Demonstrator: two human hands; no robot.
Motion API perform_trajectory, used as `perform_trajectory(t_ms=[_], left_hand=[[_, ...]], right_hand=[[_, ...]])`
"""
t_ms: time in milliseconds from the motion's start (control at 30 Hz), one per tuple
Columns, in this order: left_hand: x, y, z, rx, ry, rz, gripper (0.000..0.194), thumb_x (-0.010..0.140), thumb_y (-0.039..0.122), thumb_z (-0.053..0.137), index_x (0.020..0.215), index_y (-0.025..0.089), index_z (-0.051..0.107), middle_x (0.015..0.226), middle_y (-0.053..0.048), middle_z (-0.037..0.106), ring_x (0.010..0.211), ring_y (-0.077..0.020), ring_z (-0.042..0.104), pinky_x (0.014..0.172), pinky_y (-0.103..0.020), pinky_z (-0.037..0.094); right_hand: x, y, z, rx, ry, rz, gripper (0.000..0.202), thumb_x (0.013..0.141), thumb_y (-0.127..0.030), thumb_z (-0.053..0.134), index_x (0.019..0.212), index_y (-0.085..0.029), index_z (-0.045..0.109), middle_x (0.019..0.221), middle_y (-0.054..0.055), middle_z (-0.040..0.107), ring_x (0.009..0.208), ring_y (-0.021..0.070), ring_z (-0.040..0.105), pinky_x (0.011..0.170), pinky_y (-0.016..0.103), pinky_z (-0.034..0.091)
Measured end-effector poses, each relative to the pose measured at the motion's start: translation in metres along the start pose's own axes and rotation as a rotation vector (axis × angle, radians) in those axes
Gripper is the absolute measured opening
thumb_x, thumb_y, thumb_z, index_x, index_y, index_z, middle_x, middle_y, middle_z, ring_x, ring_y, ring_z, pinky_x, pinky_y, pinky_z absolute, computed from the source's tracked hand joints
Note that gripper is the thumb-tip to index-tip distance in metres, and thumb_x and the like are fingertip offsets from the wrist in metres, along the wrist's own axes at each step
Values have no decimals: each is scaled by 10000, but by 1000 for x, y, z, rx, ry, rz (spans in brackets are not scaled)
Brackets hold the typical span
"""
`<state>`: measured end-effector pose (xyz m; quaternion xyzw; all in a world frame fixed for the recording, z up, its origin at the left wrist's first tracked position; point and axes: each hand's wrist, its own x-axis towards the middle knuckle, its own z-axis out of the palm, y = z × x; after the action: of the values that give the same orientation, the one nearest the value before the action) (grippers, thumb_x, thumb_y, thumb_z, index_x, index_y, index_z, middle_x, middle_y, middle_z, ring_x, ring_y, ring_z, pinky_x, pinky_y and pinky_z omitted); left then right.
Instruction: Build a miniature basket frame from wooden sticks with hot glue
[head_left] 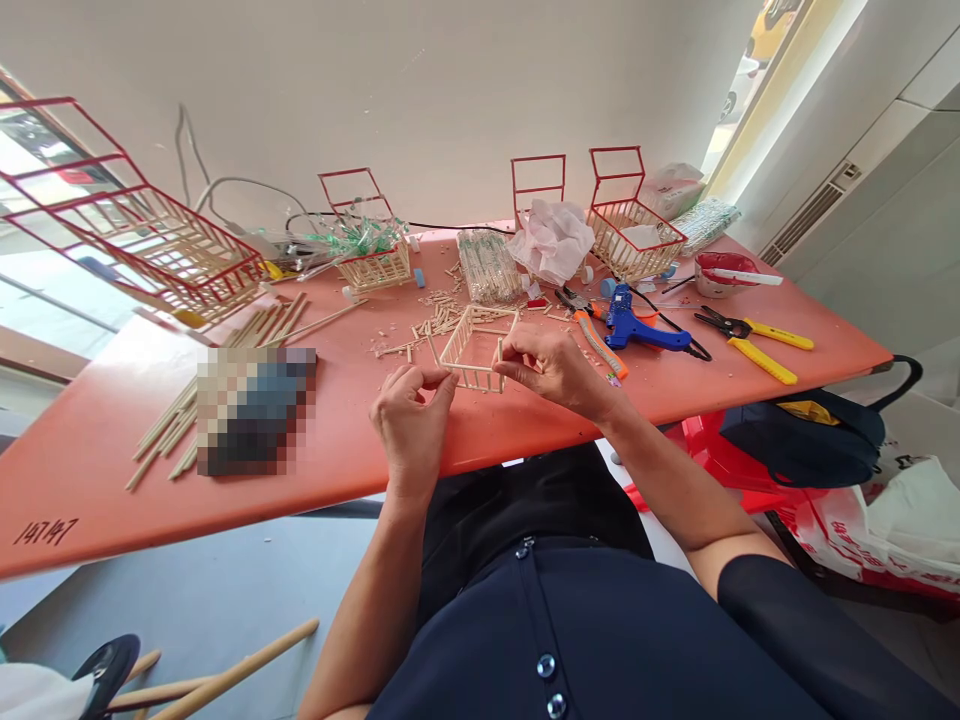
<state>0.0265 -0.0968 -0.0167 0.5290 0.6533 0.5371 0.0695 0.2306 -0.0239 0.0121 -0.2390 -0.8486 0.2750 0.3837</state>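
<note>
A small open frame of pale wooden sticks [474,377] stands on the orange table in front of me, with short uprights along its sides. My left hand [409,420] pinches its near left corner between thumb and fingertips. At the right end, my right hand [553,370] has thumb and fingers closed on the frame beside an upright stick. What exactly lies between the fingertips is partly hidden. Loose cut stick pieces [439,318] are scattered just behind the frame.
Right of my hands lie orange-handled pliers [600,342], a blue glue gun [637,325] and yellow-handled pliers [761,345]. Red-trimmed stick baskets [375,270] stand along the wall. Long sticks [169,425] and a blurred-out object [255,410] lie left.
</note>
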Motion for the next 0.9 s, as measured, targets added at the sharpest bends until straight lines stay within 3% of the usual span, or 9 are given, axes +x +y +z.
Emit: perform_trajectory(t_ms=[333, 467, 667, 833, 900], left_hand=[[0, 1, 0, 10, 0, 0, 123, 831, 258, 776, 720, 236, 729, 756, 3, 726, 691, -179, 571, 736, -326, 452], [0, -1, -2, -28, -18, -26, 128, 843, 323, 760, 755, 232, 741, 759, 6, 706, 677, -164, 562, 709, -315, 459], [5, -6, -13, -177, -7, -133, 132, 852, 356, 733, 847, 225, 719, 835, 0, 724, 806, -161, 667, 742, -272, 551], [19, -4, -25, -268, -9, -113, 106, 870, 313, 741, 873, 214, 701, 846, -9, 740, 793, -150, 683, 722, -254, 535], [25, -4, -28, -313, 1, -101, 85, 875, 272, 746, 884, 201, 701, 839, -12, 738, 773, -144, 670, 702, -253, 517]], right_hand=[[-1, 0, 1, -10, 0, 4, 488, 1063, -641, 563, 835, -211, 603, 803, 28, 613, 790, 185, 544, 749, 325, 432], [-3, 6, -1, -86, 20, 5, 403, 1085, -543, 576, 867, -207, 620, 829, 30, 624, 761, 176, 534, 746, 322, 423], [-4, 22, -2, -233, 77, 45, 248, 1067, -367, 640, 892, -193, 655, 865, 39, 643, 770, 173, 572, 751, 311, 433], [-11, 16, -17, -216, 90, 111, 255, 1038, -403, 700, 1195, -203, 722, 1068, 80, 739, 858, 197, 682, 814, 329, 522], [-19, 12, -32, -275, 157, 150, 244, 1040, -375, 690, 1218, -215, 737, 1111, 93, 749, 906, 213, 701, 806, 330, 534]])
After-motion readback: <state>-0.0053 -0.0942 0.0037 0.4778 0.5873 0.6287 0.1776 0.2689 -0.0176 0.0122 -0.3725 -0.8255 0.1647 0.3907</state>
